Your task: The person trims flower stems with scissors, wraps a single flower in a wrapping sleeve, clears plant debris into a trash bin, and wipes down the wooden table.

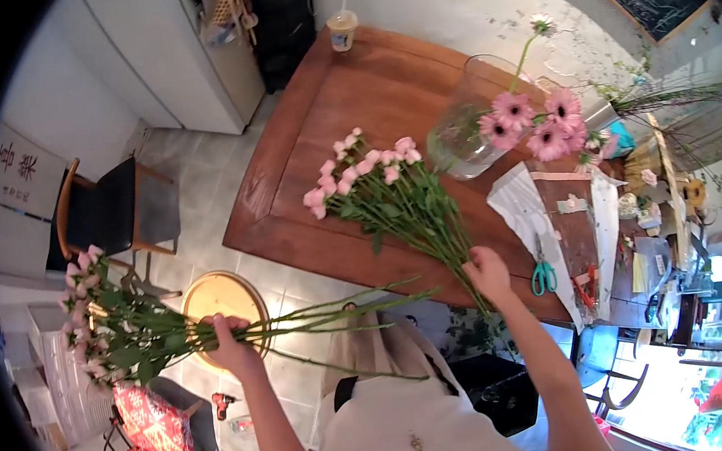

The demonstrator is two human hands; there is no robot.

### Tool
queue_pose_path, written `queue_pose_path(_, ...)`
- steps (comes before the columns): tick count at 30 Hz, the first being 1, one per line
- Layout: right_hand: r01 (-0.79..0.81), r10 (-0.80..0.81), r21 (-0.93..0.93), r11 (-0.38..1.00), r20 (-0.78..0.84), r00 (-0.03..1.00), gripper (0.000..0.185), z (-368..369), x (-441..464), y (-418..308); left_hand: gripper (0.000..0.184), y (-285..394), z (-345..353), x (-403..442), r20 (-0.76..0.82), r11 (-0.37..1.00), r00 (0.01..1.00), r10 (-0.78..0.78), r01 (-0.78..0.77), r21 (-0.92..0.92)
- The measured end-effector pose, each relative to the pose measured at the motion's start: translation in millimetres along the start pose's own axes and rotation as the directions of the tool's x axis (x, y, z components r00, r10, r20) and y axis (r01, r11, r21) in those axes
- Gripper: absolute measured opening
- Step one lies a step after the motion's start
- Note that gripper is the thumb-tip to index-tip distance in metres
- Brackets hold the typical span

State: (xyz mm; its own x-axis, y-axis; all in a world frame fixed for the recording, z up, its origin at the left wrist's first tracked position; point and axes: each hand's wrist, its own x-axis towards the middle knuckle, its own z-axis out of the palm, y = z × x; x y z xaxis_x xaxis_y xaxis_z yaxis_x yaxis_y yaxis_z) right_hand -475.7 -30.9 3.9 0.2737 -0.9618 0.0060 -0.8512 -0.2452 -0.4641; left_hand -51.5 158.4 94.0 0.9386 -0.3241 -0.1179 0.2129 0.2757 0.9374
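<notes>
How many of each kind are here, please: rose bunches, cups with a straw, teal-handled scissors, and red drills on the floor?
Rose bunches: 2 (left-hand bunch, right-hand bunch)
Cups with a straw: 1
Teal-handled scissors: 1
Red drills: 1
Total: 5

Bare wood on the brown wooden desk [381, 76] leaves passage at upper center. Long-stemmed pink roses [407, 202] obstruct the middle, a clear glass vase [460, 136] the upper right, teal-handled scissors [543, 277] the right.
</notes>
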Motion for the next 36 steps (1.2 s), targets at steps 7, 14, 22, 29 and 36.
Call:
queue_pose_path(7,0.165,-0.174,-0.173,0.971,-0.038,0.984,0.022,34,0,17,0.007,13,22,-6,0.085,1.0,0.996,-0.012,0.013,-0.01)
queue_pose_path(14,0.02,0.025,-0.331,0.943,0.134,0.991,0.022,38,-16,20,0.007,9,36,-18,0.178,0.991,0.981,-0.075,0.093,-0.092)
queue_pose_path(22,-0.082,0.088,0.044,0.996,-0.149,0.985,0.03,22,-13,36,0.008,3,39,-42,0.212,0.991,0.97,-0.116,0.128,-0.048)
queue_pose_path(29,0.107,-0.072,0.091,0.99,-0.325,0.943,0.033,-65,-12,4,0.009,-29,48,-81,0.283,0.985,0.953,-0.113,0.071,0.155)
queue_pose_path(36,0.191,-0.07,0.705,0.683,-0.197,0.978,0.025,-112,-20,-100,0.015,-40,73,-120,0.393,0.965,0.885,-0.249,0.259,0.028)
